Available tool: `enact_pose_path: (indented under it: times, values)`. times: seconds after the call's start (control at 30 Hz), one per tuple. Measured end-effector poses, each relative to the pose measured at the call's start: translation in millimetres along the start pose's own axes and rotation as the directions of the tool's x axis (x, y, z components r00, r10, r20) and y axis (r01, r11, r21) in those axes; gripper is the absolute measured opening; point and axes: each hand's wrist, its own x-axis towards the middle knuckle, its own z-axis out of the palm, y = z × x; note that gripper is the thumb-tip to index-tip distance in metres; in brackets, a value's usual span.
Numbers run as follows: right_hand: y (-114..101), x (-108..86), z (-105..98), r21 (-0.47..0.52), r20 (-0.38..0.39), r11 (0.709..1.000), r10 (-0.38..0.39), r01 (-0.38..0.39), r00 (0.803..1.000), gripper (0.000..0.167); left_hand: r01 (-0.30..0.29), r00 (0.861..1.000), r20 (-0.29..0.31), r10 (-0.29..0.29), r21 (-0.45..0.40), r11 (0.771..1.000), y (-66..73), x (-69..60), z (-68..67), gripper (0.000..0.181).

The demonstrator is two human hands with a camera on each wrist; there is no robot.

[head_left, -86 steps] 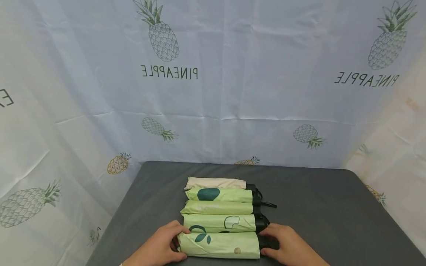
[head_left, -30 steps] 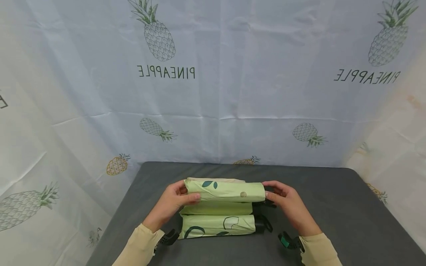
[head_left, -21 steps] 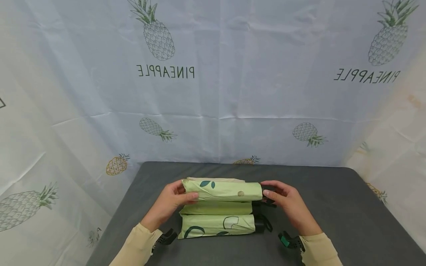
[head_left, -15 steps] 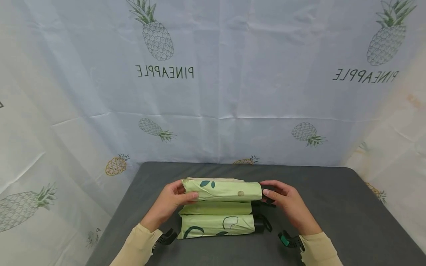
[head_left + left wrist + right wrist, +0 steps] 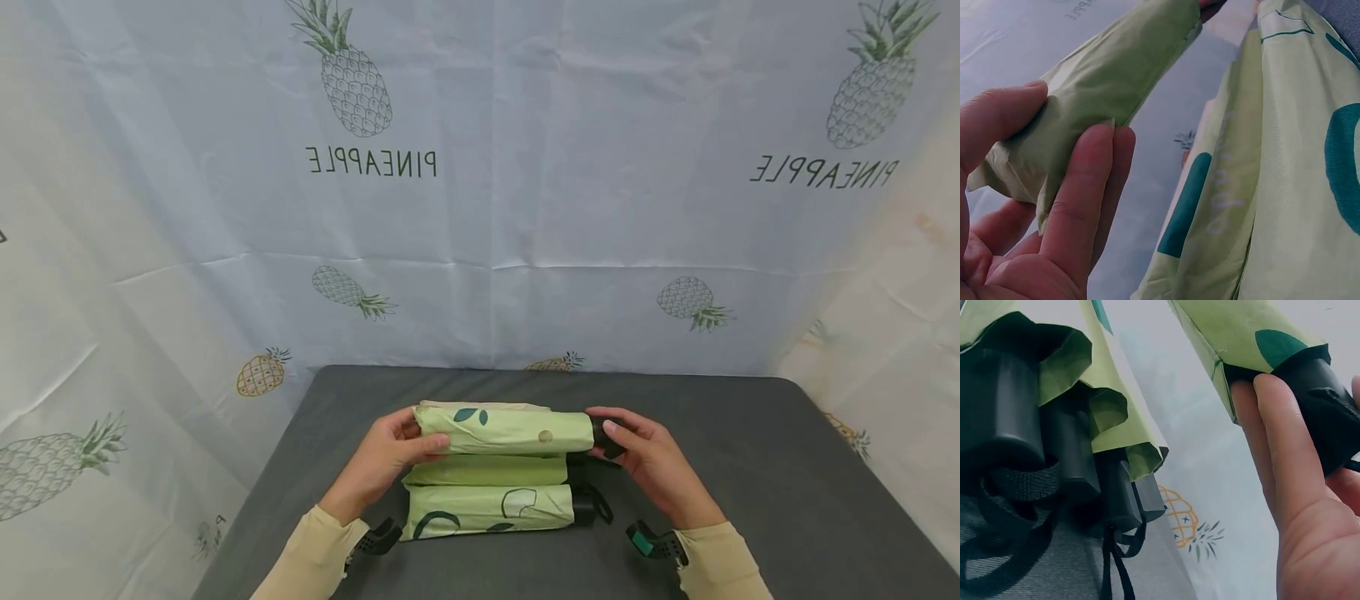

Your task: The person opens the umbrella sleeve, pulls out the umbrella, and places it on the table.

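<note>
A folded umbrella (image 5: 502, 431) in a light green sleeve with dark leaf prints is held level above the others. My left hand (image 5: 381, 460) grips its sleeve end, thumb on the near side; the left wrist view shows the fingers beneath the sleeve (image 5: 1116, 69). At the other end my right hand (image 5: 654, 467) holds the black handle (image 5: 1316, 406). Below lie a front umbrella (image 5: 491, 510) with outline prints and a plainer green umbrella (image 5: 487, 471). A cream umbrella (image 5: 487, 406) peeks out behind. The umbrella with a dark green patch (image 5: 1188, 203) is hidden in the head view.
The umbrellas lie side by side on a dark grey table (image 5: 712, 450), black handles (image 5: 1066, 450) and wrist straps (image 5: 1004, 544) to the right. A white curtain (image 5: 600, 217) with pineapple prints hangs behind the table and along both sides.
The leaf-print umbrella has gone from the front of the row to above the rear ones, lifted by both hands. Lately my right fingers have shifted, showing more of the handle.
</note>
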Motion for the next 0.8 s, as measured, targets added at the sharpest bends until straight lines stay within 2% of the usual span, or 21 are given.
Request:
enact_pose_path:
  times: [0.27,0.37,0.6,0.8]
  values:
    - [4,-7.3,-7,0.087,-0.001,0.996,0.028,-0.028,1.000,0.045,0.021,0.999,0.033,-0.020,-0.030,0.999,0.0,-1.1,2.5,0.059]
    - [5,-10.3,-8,0.119,0.000,0.992,0.040,-0.040,0.999,0.046,0.030,0.999,0.027,-0.029,-0.035,0.999,0.2,-4.0,2.5,0.060]
    - [6,-19.3,-8,0.148,-0.066,0.987,0.076,-0.066,0.995,0.041,0.047,0.999,0.017,-0.046,-0.066,0.997,2.0,-9.9,4.6,0.060]
    - [8,-27.0,-9,0.181,-0.083,0.981,0.088,-0.072,0.993,0.040,0.056,0.998,0.000,-0.056,-0.067,0.996,3.0,-12.3,5.5,0.057]
